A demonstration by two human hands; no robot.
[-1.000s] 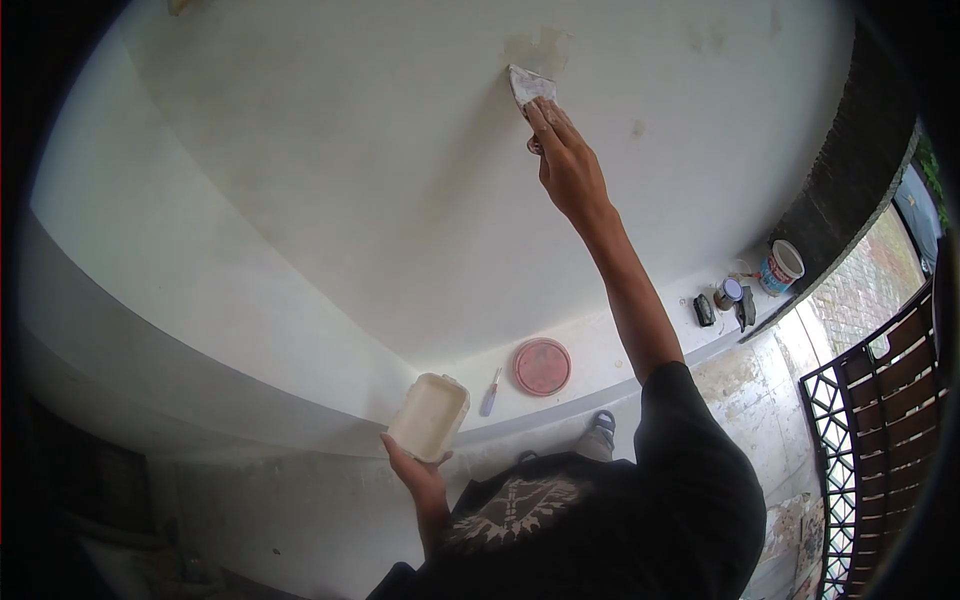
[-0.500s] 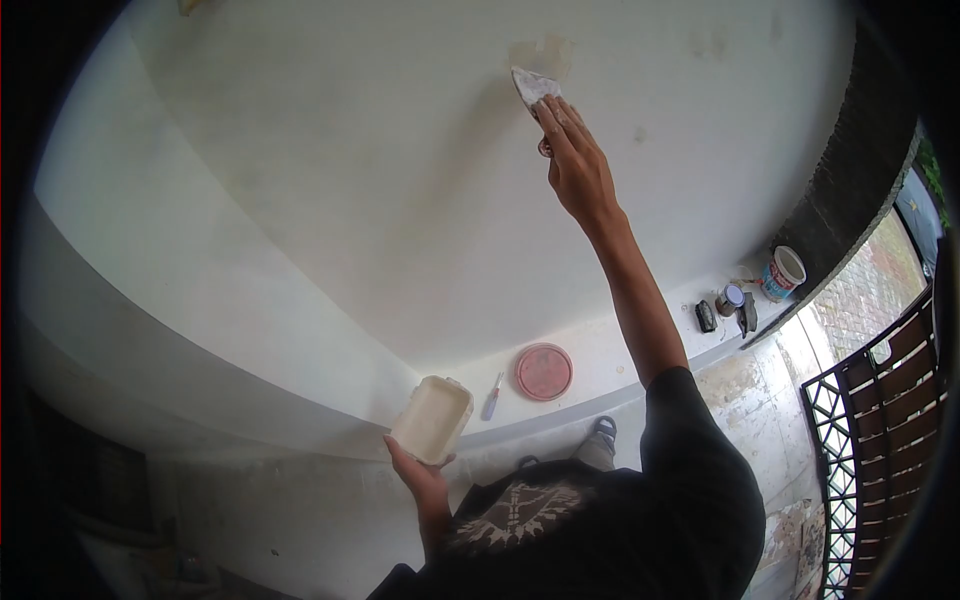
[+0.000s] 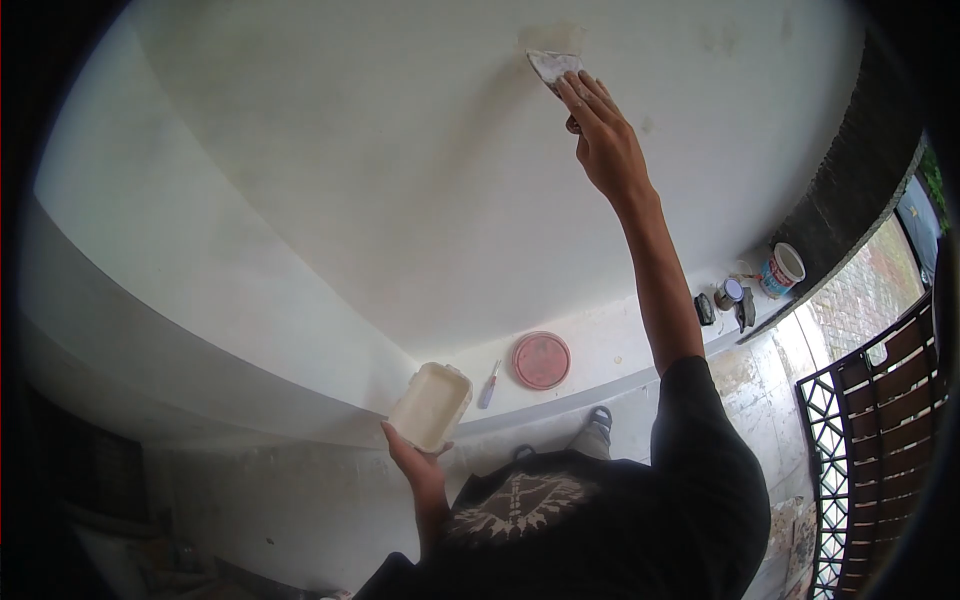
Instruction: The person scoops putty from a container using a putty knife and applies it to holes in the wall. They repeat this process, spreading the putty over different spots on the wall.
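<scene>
We see a pale ledge running along the foot of the white wall, curving from the lower middle up toward the right. On it lies a round pink lid, flat, and just beside it to the left a small tool with a red handle, perhaps a screwdriver. Well apart, near the right end, stand a white tub with a printed label, a smaller tin and two dark objects too small for us to name.
</scene>
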